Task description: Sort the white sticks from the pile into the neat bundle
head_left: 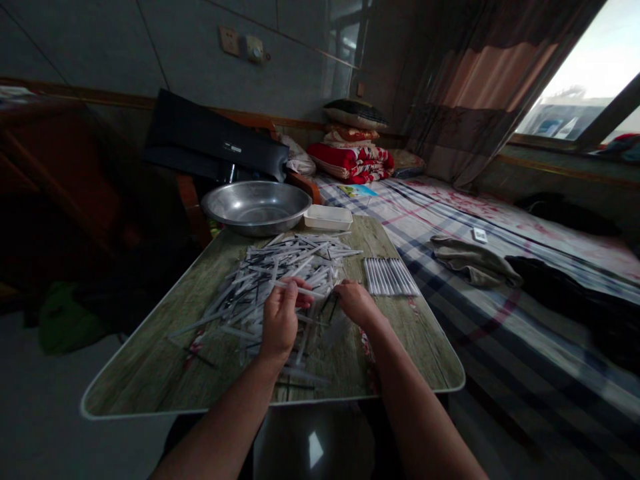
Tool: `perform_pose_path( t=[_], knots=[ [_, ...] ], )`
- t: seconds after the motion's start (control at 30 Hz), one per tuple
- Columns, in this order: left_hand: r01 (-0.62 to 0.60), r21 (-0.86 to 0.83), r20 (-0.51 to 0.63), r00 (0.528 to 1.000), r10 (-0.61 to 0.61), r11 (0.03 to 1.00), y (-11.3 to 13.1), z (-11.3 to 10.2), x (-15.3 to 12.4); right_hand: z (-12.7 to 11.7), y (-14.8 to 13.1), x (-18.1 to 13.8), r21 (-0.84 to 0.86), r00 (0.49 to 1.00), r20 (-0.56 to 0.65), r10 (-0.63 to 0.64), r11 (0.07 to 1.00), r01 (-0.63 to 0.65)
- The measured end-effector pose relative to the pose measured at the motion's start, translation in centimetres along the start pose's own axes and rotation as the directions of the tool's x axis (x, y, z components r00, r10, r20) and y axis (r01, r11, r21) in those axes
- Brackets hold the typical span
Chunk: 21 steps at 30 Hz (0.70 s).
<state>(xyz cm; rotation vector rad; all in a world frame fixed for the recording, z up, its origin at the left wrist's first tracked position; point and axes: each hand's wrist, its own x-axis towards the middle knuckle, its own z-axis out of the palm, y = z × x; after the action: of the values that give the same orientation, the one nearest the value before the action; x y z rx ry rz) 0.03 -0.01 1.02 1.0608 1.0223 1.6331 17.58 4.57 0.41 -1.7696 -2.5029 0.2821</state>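
Note:
A loose pile of several thin white tubes and dark sticks (280,273) covers the middle of a small wood-patterned table (150,373). My left hand (281,321) is raised over the pile's near side, its fingers pinched on one white tube (305,291) that points to the right. My right hand (354,301) rests knuckles-up on the table just right of the pile, fingers curled down onto the dark sticks; what it grips is hidden. A neat row of white tubes (390,277) lies side by side to the right of that hand.
A metal basin (256,207) and a white plastic tray (328,217) stand at the table's far edge. A bed with a checked sheet (500,313), cloths and folded quilts (353,160) lies to the right. A dark wooden chair (200,153) stands behind the table.

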Motion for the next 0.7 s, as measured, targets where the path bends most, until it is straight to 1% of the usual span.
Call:
perform_pose_path(
  t=[0.27,0.47,0.7],
  knots=[
    [-0.006,0.002,-0.01,1.0,0.006,1.0,-0.1,0.0,0.0,-0.8,0.0,-0.1,-0.106,0.997,0.016,-0.071,0.992,0.073],
    [-0.003,-0.007,-0.013,1.0,0.002,1.0,-0.1,0.0,0.1,-1.2,0.5,-0.4,-0.121,0.998,0.053,-0.04,0.992,0.046],
    [-0.007,-0.002,-0.012,1.0,0.007,1.0,-0.1,-0.1,0.1,-1.2,0.9,-0.7,-0.124,0.998,0.058,-0.037,0.991,0.044]
  ],
)
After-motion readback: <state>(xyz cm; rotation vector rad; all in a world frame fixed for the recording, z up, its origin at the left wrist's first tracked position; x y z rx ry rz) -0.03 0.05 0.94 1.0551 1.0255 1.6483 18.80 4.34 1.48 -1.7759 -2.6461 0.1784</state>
